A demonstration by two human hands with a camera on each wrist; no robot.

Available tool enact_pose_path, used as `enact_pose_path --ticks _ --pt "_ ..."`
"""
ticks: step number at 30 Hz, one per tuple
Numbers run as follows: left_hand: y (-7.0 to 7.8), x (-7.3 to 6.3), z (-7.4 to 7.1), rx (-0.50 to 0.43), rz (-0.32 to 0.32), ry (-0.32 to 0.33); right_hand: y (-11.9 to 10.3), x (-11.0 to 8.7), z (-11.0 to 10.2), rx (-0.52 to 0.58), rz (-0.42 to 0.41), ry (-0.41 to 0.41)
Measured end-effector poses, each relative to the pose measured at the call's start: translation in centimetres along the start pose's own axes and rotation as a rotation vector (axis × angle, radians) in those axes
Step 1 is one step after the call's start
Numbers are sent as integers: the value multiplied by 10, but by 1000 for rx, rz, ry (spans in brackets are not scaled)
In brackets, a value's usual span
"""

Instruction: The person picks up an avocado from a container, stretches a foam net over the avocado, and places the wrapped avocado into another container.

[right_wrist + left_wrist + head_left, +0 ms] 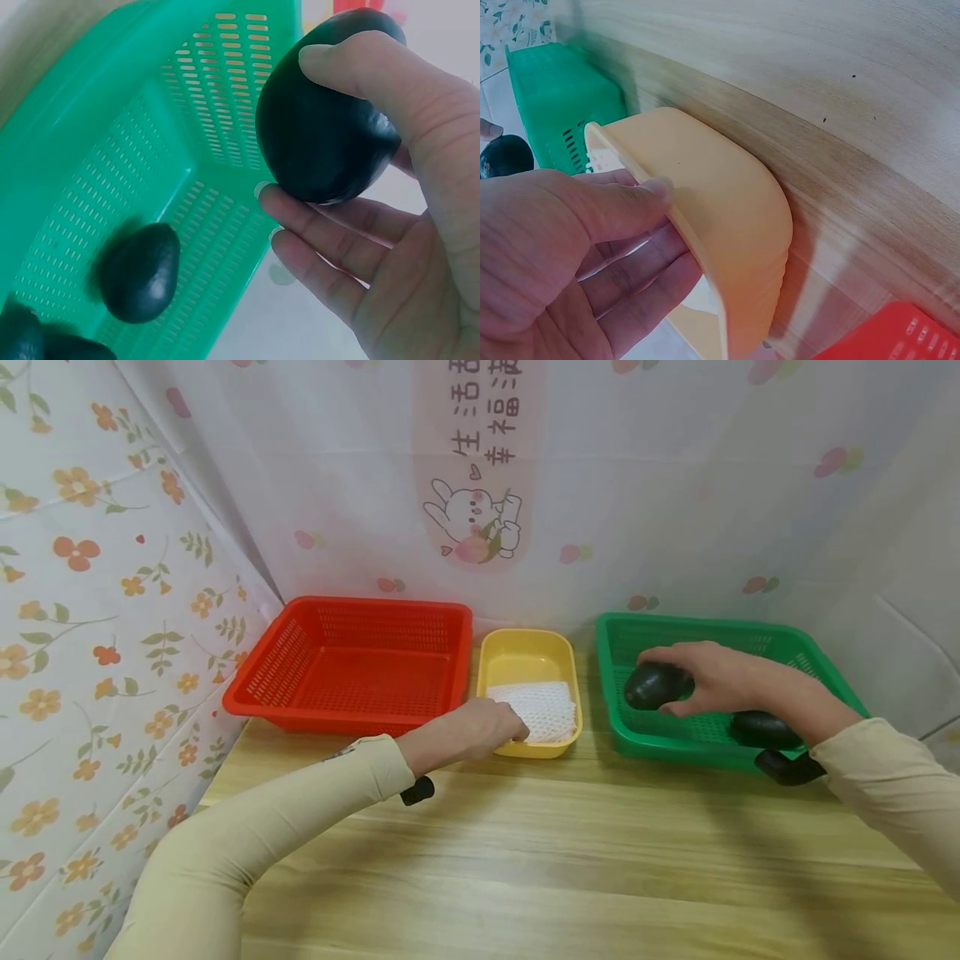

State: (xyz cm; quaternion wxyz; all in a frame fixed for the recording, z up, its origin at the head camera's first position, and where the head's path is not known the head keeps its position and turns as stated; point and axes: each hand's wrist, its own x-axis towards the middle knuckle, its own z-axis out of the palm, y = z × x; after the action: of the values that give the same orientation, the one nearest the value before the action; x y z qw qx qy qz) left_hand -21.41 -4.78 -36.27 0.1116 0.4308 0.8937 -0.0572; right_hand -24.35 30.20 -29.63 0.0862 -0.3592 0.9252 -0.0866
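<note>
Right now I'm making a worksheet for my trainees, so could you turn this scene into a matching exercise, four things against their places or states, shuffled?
Things
1. White foam net
2. Raised avocado
3. Red basket
4. Green basket

Places or states
A. Has other dark avocados lying inside
B. Stands left of the yellow tray, as the head view shows it
C. Is gripped by the right hand
D. Lies in the yellow tray

Pairs: 1-D, 2-C, 3-B, 4-A

green basket [675,750] in every view
</note>
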Motion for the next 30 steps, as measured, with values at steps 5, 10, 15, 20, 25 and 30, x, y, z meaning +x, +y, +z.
enact_pose_path --ticks 5,10,15,20,25,30 --pt "0 0 0 5 -7 -13 -3 2 5 19 -11 18" --pt "-1 1 0 -8 -5 10 -8 2 7 22 -19 41" --pt "-2 2 0 -27 1 13 -12 2 10 20 -25 63" --pt "-1 4 1 -35 6 16 -15 2 15 20 -30 82" --pt "0 2 2 -35 -7 -3 -21 4 20 48 -38 91" --pt "-2 1 3 -40 -21 -2 -29 8 24 39 -34 109"
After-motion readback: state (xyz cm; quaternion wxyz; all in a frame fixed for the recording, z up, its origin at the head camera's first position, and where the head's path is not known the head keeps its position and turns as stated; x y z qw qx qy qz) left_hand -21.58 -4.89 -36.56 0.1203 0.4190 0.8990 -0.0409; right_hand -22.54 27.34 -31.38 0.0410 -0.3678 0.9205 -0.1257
